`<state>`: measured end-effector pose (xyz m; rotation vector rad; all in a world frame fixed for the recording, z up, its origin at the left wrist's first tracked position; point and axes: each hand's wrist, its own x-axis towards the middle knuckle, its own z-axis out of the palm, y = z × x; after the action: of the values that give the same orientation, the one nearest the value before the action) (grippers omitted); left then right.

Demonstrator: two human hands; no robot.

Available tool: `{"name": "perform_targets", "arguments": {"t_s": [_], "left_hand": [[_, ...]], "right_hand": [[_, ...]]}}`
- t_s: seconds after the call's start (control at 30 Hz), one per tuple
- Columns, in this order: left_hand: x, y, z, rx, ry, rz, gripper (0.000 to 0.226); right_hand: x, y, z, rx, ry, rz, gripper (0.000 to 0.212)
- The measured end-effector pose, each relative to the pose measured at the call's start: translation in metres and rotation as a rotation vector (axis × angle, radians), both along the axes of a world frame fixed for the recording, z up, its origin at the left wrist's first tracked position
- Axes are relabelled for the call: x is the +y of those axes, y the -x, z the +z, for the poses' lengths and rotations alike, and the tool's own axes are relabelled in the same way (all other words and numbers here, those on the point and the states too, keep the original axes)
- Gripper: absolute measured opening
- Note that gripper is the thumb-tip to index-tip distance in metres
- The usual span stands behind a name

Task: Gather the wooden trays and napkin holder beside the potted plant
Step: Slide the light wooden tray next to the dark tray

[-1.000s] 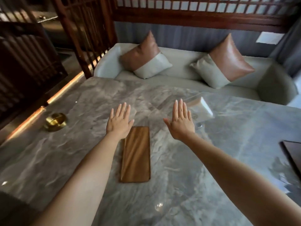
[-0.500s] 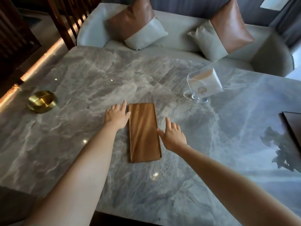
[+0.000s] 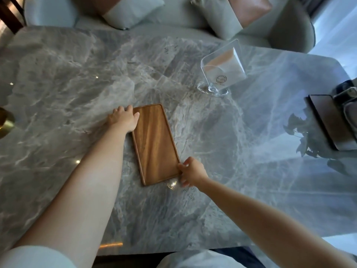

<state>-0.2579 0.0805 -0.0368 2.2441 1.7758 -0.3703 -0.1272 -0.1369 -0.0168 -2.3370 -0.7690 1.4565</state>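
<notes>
A long wooden tray [image 3: 156, 144] lies flat in the middle of the grey marble table [image 3: 67, 84]. My left hand [image 3: 123, 119] grips its far left corner, thumb on the rim. My right hand [image 3: 191, 171] pinches its near right corner. A clear napkin holder [image 3: 222, 70] with white napkins stands upright beyond the tray to the right. At the right edge lies a darker tray [image 3: 328, 120] with a dark object on it; only a plant's reflection [image 3: 307, 136] shows on the tabletop beside it.
A brass dish [image 3: 5, 122] sits at the left table edge. A pale sofa [image 3: 280, 31] with brown-and-grey cushions [image 3: 133, 10] runs along the far side of the table. My white sleeve and lap show at the bottom.
My hands came down from hovering above the table onto the tray, the right one sliding to its near corner. The tray turned slightly clockwise and the camera tilted down.
</notes>
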Motion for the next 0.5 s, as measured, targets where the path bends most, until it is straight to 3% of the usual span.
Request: {"name": "perform_targets", "arguments": {"t_s": [0.23, 0.5], "left_hand": [[-0.001, -0.006, 0.001, -0.086, 0.055, 0.076, 0.053], [-0.006, -0.016, 0.015, -0.226, 0.073, 0.236, 0.057]], "right_hand": [[0.003, 0.004, -0.008, 0.059, 0.007, -0.177, 0.027], [0.002, -0.005, -0.001, 0.023, -0.057, -0.237, 0.036]]}}
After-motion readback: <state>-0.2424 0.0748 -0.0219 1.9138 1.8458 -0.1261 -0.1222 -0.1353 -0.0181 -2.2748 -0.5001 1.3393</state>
